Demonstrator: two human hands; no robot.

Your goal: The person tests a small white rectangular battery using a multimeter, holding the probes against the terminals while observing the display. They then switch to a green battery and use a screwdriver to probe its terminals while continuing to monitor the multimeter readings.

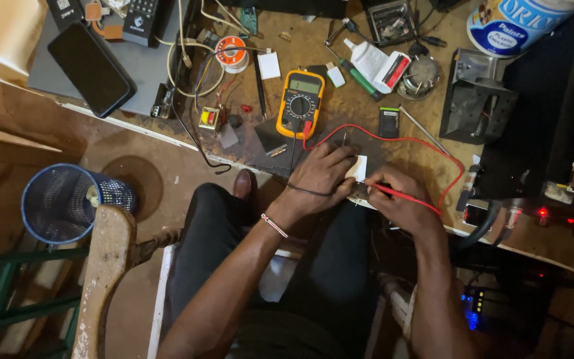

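The small white part (359,168) lies at the near edge of the workbench (433,166), caught between the two hands, and it is half hidden by fingers, so its exact kind cannot be told. The left hand (320,176) rests over it with fingers curled down, pinching the black probe (343,140), whose thin tip sticks up just above the knuckles; the black lead (307,191) loops back across that wrist, next to a beaded bracelet (274,225). The right hand (400,199) is closed around the red probe (400,195), held like a pen with its point aimed at the white part, touching or nearly touching it. The red lead (426,143) arcs away over the bench, bends down near the right edge and returns to the yellow multimeter (299,103), which lies flat just beyond the left hand, its dial and screen facing up. Further back on the bench sit a spool of solder (232,52), a white glue bottle (369,58), a green pen-shaped tool (359,78) and a small black battery-like block (388,122). A dark phone (92,68) lies on a grey sheet at the far left. To the right stands a black box with a red light (543,213) glowing. On the floor to the left is a blue mesh bin (68,199), well apart from the hands.
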